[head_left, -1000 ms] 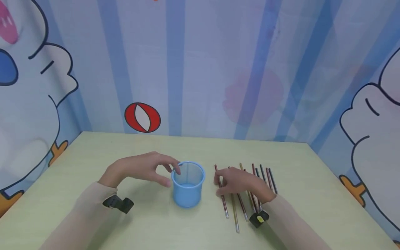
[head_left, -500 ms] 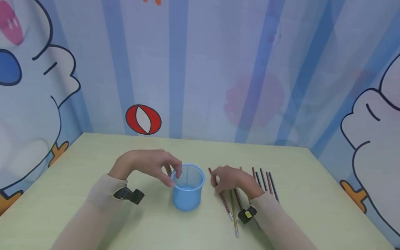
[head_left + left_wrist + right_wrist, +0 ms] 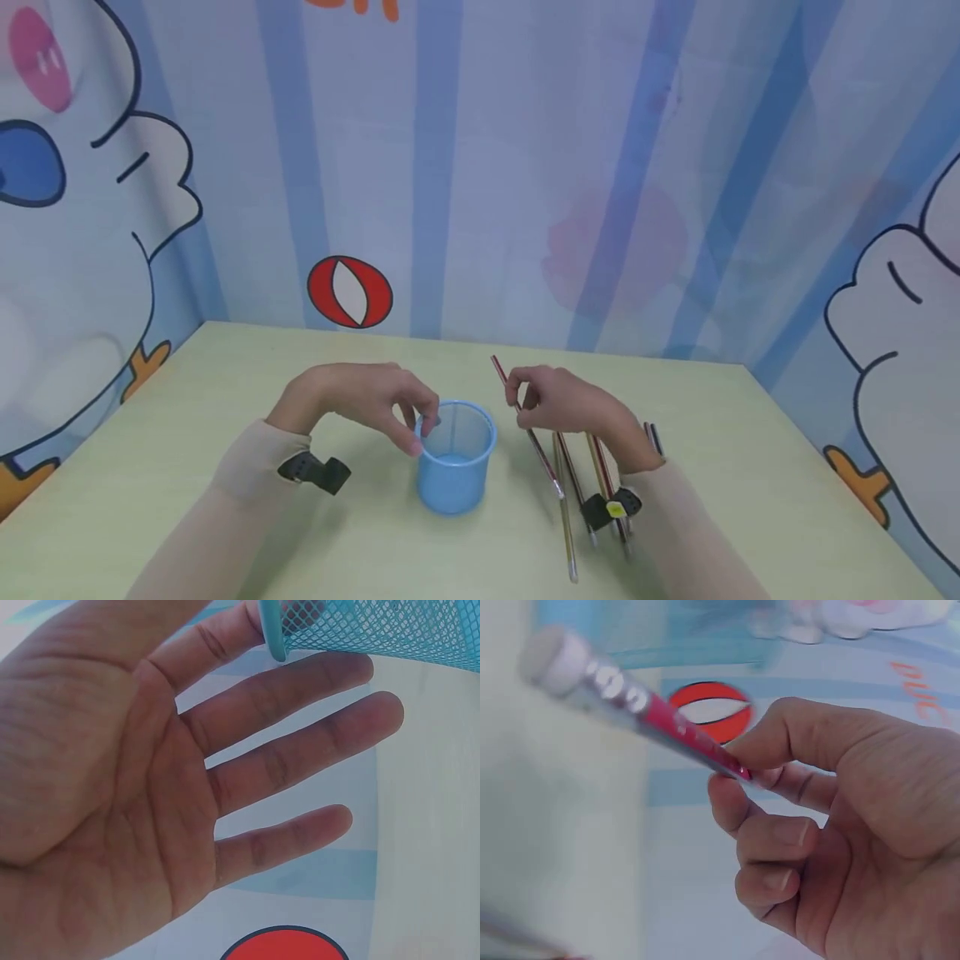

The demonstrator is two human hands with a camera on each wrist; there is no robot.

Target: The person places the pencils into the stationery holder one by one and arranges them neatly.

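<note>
My right hand [image 3: 558, 400] pinches a red pencil [image 3: 543, 460] between thumb and fingertips. The pencil slants, with its far end raised and its eraser end toward me; the right wrist view shows a white eraser [image 3: 555, 660] and a silvery ferrule. With thumb and index finger, my left hand [image 3: 367, 398] holds the left rim of a light blue mesh pen cup [image 3: 452, 487]. That cup stands upright, and no pencils show inside it. In the left wrist view the other fingers [image 3: 300, 750] stretch out straight below the mesh.
Several more pencils lie on the pale table [image 3: 360, 533] right of the cup, among them a yellowish pencil [image 3: 567, 542]. My right forearm partly covers them. A striped blue backdrop [image 3: 495, 167] with cartoon figures rises behind the table and at both sides.
My right hand has taken hold of the leftmost red pencil and lifted it off the table. The left thumb and index finger have closed on the cup's rim.
</note>
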